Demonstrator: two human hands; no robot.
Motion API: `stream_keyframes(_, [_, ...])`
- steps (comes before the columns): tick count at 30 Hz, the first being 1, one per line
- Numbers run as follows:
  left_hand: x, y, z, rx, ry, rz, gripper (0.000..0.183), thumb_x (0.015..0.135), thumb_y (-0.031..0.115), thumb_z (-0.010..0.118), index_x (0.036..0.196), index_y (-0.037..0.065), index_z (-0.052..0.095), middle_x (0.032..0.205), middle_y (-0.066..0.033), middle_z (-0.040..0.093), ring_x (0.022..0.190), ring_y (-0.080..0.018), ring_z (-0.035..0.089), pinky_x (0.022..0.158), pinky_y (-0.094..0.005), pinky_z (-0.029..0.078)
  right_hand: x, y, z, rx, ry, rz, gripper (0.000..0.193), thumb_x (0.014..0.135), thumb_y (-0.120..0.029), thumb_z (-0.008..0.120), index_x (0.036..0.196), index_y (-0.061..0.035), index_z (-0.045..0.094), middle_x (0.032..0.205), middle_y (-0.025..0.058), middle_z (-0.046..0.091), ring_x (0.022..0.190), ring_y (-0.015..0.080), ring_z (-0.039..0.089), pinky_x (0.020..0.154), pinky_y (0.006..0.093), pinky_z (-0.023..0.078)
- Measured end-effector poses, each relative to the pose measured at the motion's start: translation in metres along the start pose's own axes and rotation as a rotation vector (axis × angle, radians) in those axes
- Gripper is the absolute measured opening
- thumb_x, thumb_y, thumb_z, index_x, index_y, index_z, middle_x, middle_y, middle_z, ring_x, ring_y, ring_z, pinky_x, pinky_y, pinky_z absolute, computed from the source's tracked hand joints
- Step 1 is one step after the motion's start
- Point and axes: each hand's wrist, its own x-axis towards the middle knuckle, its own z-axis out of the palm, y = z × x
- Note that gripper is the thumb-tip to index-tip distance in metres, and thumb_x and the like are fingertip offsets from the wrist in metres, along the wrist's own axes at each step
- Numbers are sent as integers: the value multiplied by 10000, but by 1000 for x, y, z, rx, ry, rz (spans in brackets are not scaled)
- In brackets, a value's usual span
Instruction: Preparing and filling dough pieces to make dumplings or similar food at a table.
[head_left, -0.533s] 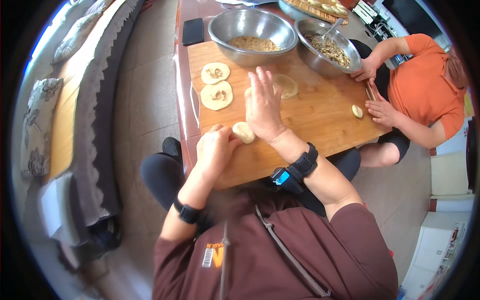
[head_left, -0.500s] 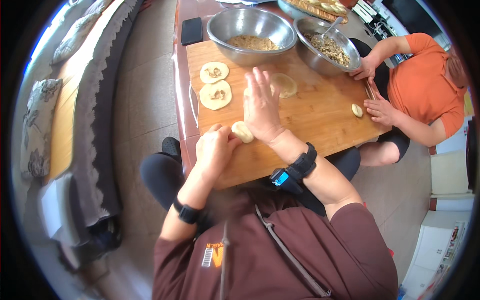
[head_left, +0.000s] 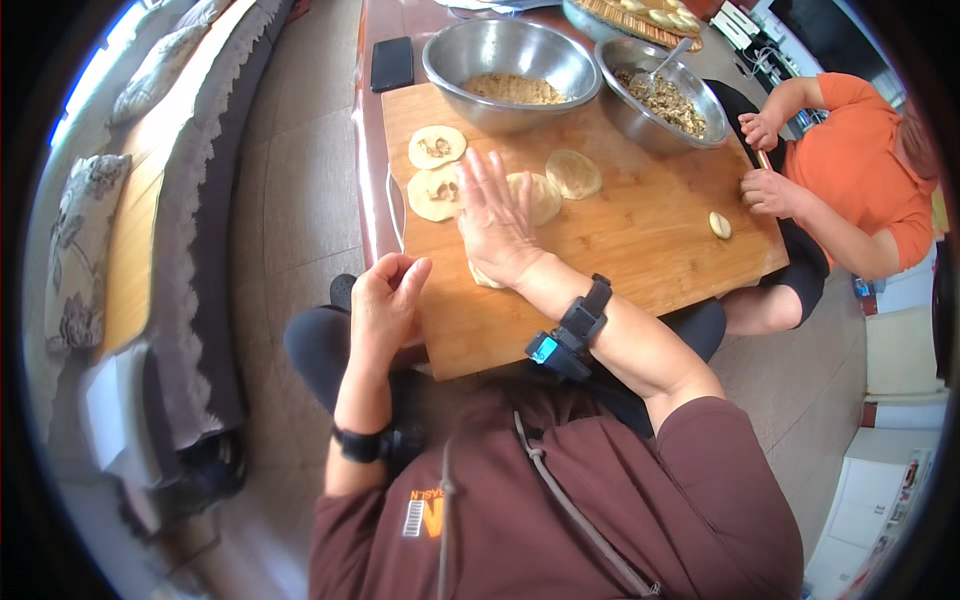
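Observation:
My right hand, palm down with fingers stretched out, presses over a pale dough piece, whose near edge peeks out under the heel of the palm. My left hand is held off the near left edge of the wooden board, fingers curled in and thumb up, nothing visible in it. Beyond the right fingers lie a flat dough round and another thin round. At the board's left, two dough rounds bear brown filling smears: a far one and a nearer one, partly behind my fingertips.
A steel bowl with crumbly filling and another bowl with dark chopped filling and a spoon stand at the back. A black phone lies left of them. A small dough lump sits near a co-worker in orange, who holds a thin stick.
My left hand has let go of the dough piece and drawn back toward me. The right hand has come down flat over that piece, uncovering a dough round beyond it.

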Motion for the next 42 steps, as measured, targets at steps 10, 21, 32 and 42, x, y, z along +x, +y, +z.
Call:
stream_keyframes(10, [-4, -6, -4, -165, -15, -15, 211, 915, 181, 573, 850, -16, 613, 668, 50, 500, 566, -2, 392, 485, -161, 297, 13, 11, -3, -143, 105, -78, 621, 873, -295, 520, 1388, -35, 291, 1488, 136, 181, 1372, 348, 135, 1036, 646, 72])
stream_keyframes(21, [-8, -5, -10, -286, 31, -9, 193, 930, 150, 543, 859, -11, 622, 666, 50, 496, 566, -9, 397, 506, -150, 314, 2, -19, -13, -149, 1, -181, 623, 852, -249, 545, 1377, -27, 293, 1481, 156, 182, 1375, 349, 142, 1059, 611, 75])
stream_keyframes(32, [-6, -3, -21, -351, 97, -46, 206, 938, 165, 528, 848, -2, 608, 616, 53, 475, 520, -12, 390, 466, -165, 314, 18, 6, -32, 203, 273, -213, 312, 823, -189, 560, 1062, 12, 570, 1142, 188, 532, 1058, 345, 512, 917, 461, 388])
stream_keyframes(42, [2, -29, -24, -187, 160, 3, 205, 940, 189, 524, 830, 32, 599, 587, 53, 444, 471, -13, 369, 403, -166, 263, -13, 16, -35, 375, -292, -40, 200, 705, -174, 621, 712, 3, 529, 761, 213, 558, 713, 388, 572, 605, 444, 463])
